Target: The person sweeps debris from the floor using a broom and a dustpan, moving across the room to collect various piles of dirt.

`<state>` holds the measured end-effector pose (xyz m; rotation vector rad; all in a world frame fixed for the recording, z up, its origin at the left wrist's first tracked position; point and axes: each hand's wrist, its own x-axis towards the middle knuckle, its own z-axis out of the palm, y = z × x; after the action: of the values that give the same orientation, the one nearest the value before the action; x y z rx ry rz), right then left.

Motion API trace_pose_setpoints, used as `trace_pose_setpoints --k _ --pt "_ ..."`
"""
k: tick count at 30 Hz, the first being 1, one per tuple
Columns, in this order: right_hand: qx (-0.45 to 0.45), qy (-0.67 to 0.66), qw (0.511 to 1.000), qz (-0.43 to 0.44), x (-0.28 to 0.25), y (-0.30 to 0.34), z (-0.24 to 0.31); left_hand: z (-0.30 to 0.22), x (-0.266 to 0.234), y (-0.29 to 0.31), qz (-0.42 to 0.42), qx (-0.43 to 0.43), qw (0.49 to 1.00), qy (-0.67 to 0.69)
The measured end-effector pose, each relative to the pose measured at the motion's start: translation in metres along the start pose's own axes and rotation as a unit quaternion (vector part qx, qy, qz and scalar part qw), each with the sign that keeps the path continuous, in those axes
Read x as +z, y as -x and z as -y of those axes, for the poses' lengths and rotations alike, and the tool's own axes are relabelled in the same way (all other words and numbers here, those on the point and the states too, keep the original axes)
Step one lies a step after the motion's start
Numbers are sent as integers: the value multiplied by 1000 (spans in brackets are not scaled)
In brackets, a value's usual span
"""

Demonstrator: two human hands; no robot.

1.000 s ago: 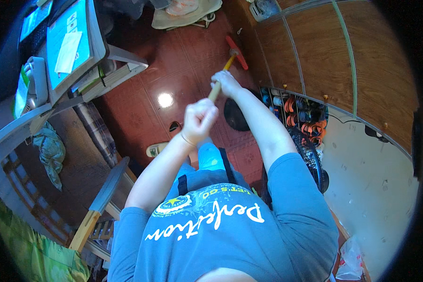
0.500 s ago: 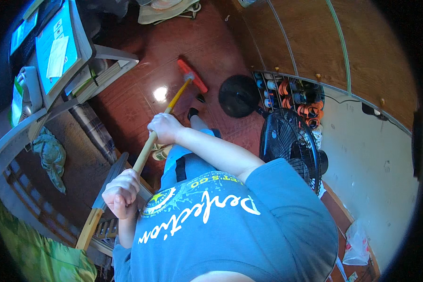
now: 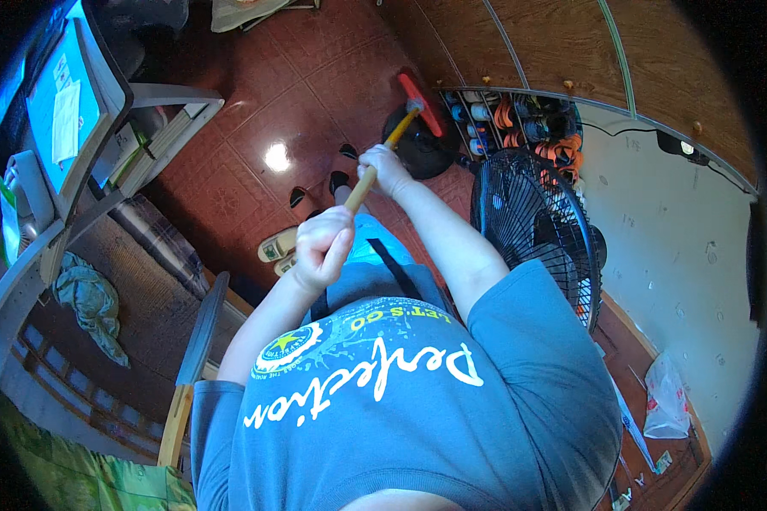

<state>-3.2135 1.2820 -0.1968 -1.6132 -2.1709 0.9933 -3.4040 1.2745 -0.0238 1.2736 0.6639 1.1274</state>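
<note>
Both my hands grip a long-handled broom with a yellowish handle [image 3: 397,134] and a narrow red head [image 3: 421,104]; its bristles cannot be made out. My left hand [image 3: 324,247] is closed round the upper end of the handle, near my belly. Farther down, my right hand [image 3: 385,170] wraps the handle too. The handle slants away to the right, crossing over the round black base [image 3: 426,153] of a standing fan [image 3: 528,234]. The red head is at the far edge of that base, beside the shoe rack [image 3: 520,128].
Brown cabinet doors [image 3: 554,43] line the far right. Pale slippers [image 3: 277,245] lie on the red tiled floor [image 3: 230,187] near my feet. A desk [image 3: 94,183] with papers stands at left, above a crumpled cloth [image 3: 89,298]. A plastic bag [image 3: 666,400] lies at lower right.
The broom head has swung right, from the open tiles to the fan base. Both hands have moved right with the handle, the left one also farther forward. My view has shifted slightly.
</note>
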Motion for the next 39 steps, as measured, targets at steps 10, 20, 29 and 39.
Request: trace_pose_setpoints --k 10,20,29,39 --pt "-136 -95 986 32 13 -53 182 -135 -53 24 -36 71 995 -63" --pt "23 -22 999 -37 -10 16 6 -9 1 6 130 40 987 -83" --pt "-54 -70 986 -139 11 4 26 -28 9 1 41 53 996 -54" --pt "-160 -113 981 -4 2 -64 174 -137 -42 10 -22 81 992 -93"
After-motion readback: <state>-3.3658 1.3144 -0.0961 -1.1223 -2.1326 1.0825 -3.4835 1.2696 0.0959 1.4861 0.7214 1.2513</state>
